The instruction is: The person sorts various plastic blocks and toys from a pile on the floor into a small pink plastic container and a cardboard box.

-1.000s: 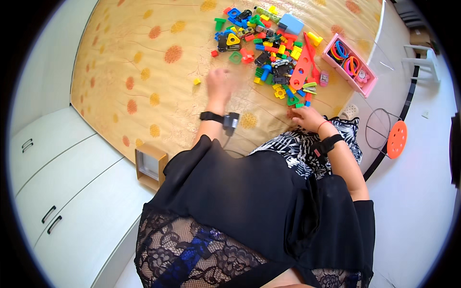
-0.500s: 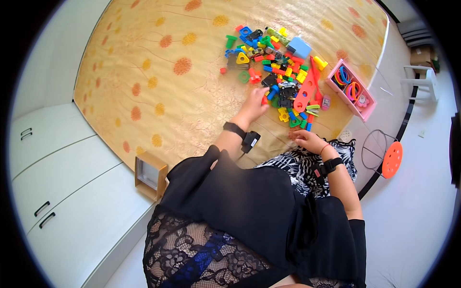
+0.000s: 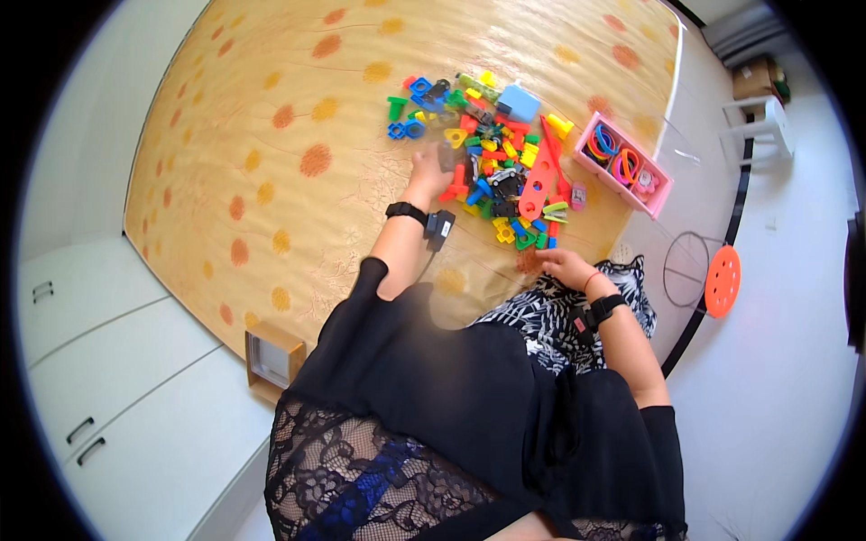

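Near the left edge of a heap of plastic toys point(image 3: 501, 149), my left hand point(image 3: 428, 171) is closed around a small dark toy piece point(image 3: 446, 155), blurred and partly hidden by my fingers. Beside it lie a red piece point(image 3: 457, 180), a yellow triangular ring point(image 3: 455, 137) and blue nut-shaped pieces point(image 3: 406, 131). My right hand point(image 3: 566, 268) rests at the near side of the heap, fingers loosely apart with nothing in them. Close to its fingertips are a green triangular ring point(image 3: 525, 241) and a yellow gear-shaped piece point(image 3: 505, 231). A red strip with holes point(image 3: 538, 185) lies over the heap.
A pink box point(image 3: 651, 209) with coloured rings stands right of the heap, with a light blue box point(image 3: 519, 104) at its far side. Black-and-white cloth point(image 3: 541, 316) bunches under my right wrist. An orange-topped stool point(image 3: 723, 281) and a white stool point(image 3: 767, 126) are further right.
My left hand has moved left from the heap's middle to its left edge, now with a dark piece in it. My right hand has hardly moved. The view has shifted slightly.
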`<act>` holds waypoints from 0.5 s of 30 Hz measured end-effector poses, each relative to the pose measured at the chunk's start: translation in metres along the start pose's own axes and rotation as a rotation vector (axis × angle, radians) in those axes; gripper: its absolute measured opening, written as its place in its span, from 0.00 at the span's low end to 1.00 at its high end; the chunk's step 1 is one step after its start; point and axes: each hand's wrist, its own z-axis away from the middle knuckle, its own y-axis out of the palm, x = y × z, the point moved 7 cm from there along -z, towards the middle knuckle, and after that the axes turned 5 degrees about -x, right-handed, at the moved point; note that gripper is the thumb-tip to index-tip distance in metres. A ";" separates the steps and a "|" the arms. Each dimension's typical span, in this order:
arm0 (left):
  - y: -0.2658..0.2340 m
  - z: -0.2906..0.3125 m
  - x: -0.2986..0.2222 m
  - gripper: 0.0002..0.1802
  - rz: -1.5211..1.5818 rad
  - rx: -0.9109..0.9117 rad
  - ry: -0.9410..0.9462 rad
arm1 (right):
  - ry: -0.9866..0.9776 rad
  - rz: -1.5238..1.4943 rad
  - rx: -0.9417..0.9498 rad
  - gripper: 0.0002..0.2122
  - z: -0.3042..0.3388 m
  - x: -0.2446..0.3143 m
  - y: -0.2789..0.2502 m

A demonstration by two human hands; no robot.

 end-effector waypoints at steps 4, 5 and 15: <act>0.016 0.024 -0.020 0.31 0.101 0.063 0.208 | 0.050 -0.152 -0.029 0.16 -0.010 -0.020 -0.006; 0.019 0.028 -0.030 0.29 0.145 0.080 0.261 | 0.057 -0.234 -0.041 0.17 -0.011 -0.028 -0.006; 0.008 -0.004 -0.096 0.33 -0.117 -0.176 0.428 | 0.072 -0.304 -0.303 0.18 -0.003 -0.042 -0.037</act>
